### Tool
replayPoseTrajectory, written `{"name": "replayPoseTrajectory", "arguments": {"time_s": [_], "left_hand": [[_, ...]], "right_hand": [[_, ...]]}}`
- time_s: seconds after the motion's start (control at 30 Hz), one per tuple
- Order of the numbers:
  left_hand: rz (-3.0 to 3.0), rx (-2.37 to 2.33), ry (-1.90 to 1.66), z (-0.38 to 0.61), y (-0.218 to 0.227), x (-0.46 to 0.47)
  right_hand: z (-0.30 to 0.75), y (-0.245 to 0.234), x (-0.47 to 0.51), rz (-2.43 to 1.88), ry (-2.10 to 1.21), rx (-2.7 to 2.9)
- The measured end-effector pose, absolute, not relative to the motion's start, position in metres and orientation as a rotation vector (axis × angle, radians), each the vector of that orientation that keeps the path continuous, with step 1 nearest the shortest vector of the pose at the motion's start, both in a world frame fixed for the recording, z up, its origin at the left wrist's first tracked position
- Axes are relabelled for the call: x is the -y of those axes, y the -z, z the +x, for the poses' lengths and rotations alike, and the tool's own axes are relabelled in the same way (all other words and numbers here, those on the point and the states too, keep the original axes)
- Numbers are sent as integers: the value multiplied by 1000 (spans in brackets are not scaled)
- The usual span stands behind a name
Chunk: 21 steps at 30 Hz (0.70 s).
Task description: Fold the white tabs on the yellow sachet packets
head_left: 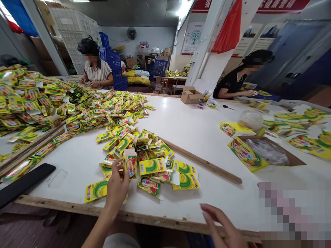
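Observation:
My left hand reaches onto the white table and pinches a small yellow-green box standing upright at the near edge of a heap of flat yellow-green cartons. More flattened cartons lie just right of it. My right hand hovers low at the table's front edge, fingers loosely spread, holding nothing.
A long wooden stick lies diagonally on the table. A black phone rests at the front left. A brown box with plastic bags sits at right. Two seated people work at the far side near a small cardboard box.

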<state>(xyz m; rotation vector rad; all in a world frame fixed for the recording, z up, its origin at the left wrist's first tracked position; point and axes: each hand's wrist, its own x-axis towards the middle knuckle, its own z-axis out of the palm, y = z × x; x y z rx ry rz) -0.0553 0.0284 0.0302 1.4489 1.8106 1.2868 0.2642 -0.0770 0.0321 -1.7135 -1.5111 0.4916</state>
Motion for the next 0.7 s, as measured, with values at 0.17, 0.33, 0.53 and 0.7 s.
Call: {"name": "replayPoseTrajectory", "arguments": {"time_s": [0.17,0.33,0.53,0.7], "left_hand": [[1308,-1133,-1272,-38,-23,9],[1390,-968,-1046,-17,-8,26],[1454,-1077,-1027,-19,-5,13],[1439,-1095,-1208,-16,-5,3]], "right_hand": [[161,-31,34,-1343,-838,1424],[144,-17,23,-1203,-924,1373],[146,-14,15,-1201,-958,1485],[135,-7,4,-1176,-883,1433]]}}
